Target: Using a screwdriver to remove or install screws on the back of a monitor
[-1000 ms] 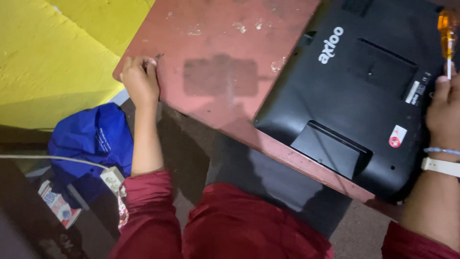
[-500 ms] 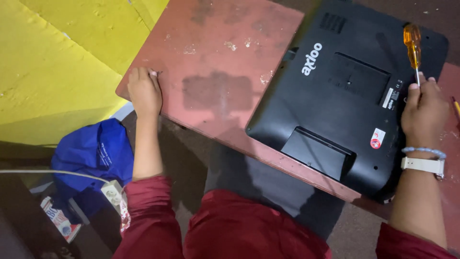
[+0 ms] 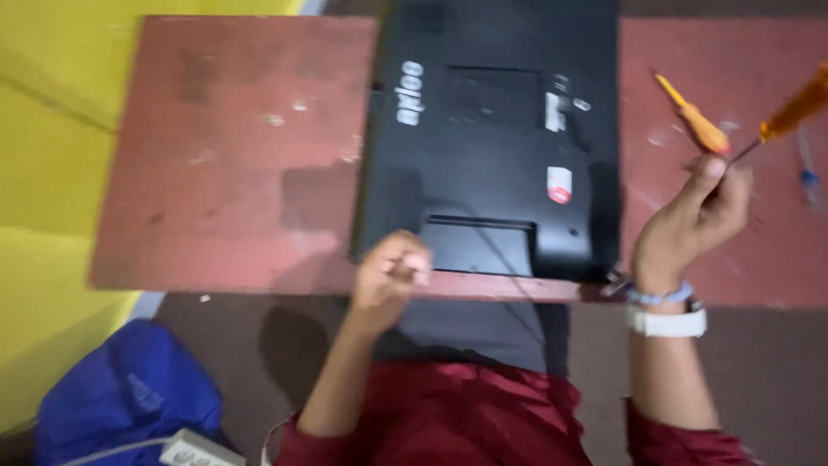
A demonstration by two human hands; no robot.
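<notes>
Left hand [image 3: 392, 272] has come off the far table corner and now sits loosely curled at the near edge of the black monitor [image 3: 492, 142], touching the casing, clamped on nothing; monitor lies back-up on the reddish table [image 3: 224, 173], now squared toward the person. Right hand [image 3: 703, 211] has lifted off the casing, fingers pinched on the orange-handled screwdriver [image 3: 789, 112] held over the table right of the monitor; a second orange screwdriver [image 3: 690, 116] lies just beside it; likely between screws.

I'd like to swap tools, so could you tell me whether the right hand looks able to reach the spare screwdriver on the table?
Probably yes: the spare screwdriver lies just beyond the right hand, nothing between them, though it already holds one.
</notes>
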